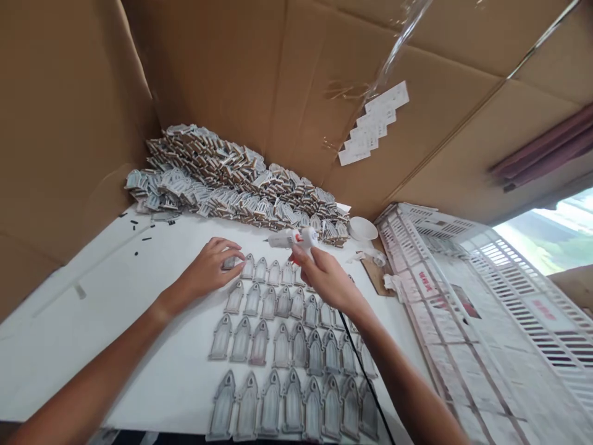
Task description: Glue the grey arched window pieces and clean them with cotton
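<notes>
My right hand (327, 275) grips a white glue gun (280, 239), its nozzle pointing left above the farthest row. A black cord (356, 352) trails down from beneath that hand. With fingers curled, my left hand (215, 266) pinches a small grey arch-shaped piece (228, 263) at the left end of this row. Several rows of similar grey window-like arch pieces (293, 402) lie on the white tabletop (152, 296), points facing away from me. My right hand and forearm hide part of the rows.
Behind the rows rises a long heap of arch pieces (222, 179) against cardboard walls (222, 62). A white bowl (364, 228), a tape roll (377, 256) and a white plastic crate (417, 296) stand right. Small black bits (147, 238) lie left. Paper labels (375, 123) hang on the cardboard.
</notes>
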### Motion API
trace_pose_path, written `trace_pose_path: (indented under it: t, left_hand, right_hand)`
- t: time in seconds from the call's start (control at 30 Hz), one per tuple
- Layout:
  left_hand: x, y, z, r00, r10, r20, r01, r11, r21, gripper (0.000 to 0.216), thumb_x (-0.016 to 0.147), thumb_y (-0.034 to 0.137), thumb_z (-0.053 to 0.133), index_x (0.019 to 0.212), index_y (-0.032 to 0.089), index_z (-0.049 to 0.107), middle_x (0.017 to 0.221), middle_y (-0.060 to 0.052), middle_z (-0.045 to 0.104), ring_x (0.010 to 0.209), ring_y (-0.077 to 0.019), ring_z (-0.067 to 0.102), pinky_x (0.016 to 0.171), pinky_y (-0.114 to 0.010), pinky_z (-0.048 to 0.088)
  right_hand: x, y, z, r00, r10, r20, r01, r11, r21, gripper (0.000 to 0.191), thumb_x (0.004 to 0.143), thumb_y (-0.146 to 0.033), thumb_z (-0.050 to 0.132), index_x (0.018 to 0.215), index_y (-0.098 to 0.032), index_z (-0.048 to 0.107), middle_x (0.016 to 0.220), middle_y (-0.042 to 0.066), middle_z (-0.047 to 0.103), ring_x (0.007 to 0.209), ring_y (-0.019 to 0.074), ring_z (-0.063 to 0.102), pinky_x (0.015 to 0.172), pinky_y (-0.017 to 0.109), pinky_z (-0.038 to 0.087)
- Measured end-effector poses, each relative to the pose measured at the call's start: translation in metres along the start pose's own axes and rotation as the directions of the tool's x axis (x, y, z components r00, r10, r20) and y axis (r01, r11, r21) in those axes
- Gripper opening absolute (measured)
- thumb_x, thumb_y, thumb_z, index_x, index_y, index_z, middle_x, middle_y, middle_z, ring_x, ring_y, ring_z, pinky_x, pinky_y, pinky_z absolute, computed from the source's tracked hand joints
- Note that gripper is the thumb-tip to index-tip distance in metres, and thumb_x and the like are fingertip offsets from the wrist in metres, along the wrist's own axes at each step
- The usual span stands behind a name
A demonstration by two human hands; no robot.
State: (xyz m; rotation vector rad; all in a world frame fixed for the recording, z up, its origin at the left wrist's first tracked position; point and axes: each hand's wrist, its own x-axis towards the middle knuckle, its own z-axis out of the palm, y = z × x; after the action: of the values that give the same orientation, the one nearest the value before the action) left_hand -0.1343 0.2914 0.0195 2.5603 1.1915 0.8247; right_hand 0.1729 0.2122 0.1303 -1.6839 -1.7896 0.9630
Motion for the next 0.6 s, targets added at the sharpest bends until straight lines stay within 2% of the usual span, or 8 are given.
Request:
trace_pose_path:
  t: [0.27, 0.43, 0.6]
  left_hand:
    - [-0.004, 0.006, 0.0, 0.99, 0.141, -0.02, -0.142, 0.989, -0.046, 0.024, 0.107, 0.035, 0.065, 0.105, 0.028, 0.088, 0.119, -0.007, 0.081, 0.12, -0.0302, 0.066, 0.106, -0.049, 0.055]
    - [-0.005, 0.006, 0.002, 0.983, 0.184, -0.021, -0.185, 0.982, -0.036, 0.025, 0.108, 0.032, 0.064, 0.107, 0.029, 0.089, 0.119, -0.006, 0.082, 0.12, -0.0309, 0.065, 0.103, -0.049, 0.057]
    - [-0.006, 0.006, 0.004, 0.98, 0.195, -0.029, -0.195, 0.981, -0.014, 0.025, 0.108, 0.033, 0.065, 0.106, 0.028, 0.09, 0.118, -0.007, 0.083, 0.121, -0.0314, 0.065, 0.103, -0.048, 0.058]
  right_hand:
    - [0.021, 0.0, 0.009, 0.998, 0.048, 0.05, -0.047, 0.999, -0.019, 0.067, 0.108, -0.081, 0.04, 0.101, -0.022, 0.072, 0.075, 0.002, 0.065, 0.07, 0.0204, 0.057, 0.068, 0.033, 0.038]
    - [0.032, 0.003, 0.018, 0.995, 0.045, 0.084, -0.043, 0.999, -0.033, 0.065, 0.108, -0.079, 0.042, 0.098, -0.022, 0.072, 0.075, 0.003, 0.064, 0.071, 0.0206, 0.058, 0.07, 0.034, 0.039]
    - [0.04, -0.001, 0.018, 0.998, 0.027, 0.061, -0.028, 1.0, 0.008, 0.065, 0.108, -0.079, 0.044, 0.099, -0.021, 0.072, 0.075, 0.003, 0.066, 0.072, 0.021, 0.06, 0.071, 0.033, 0.042]
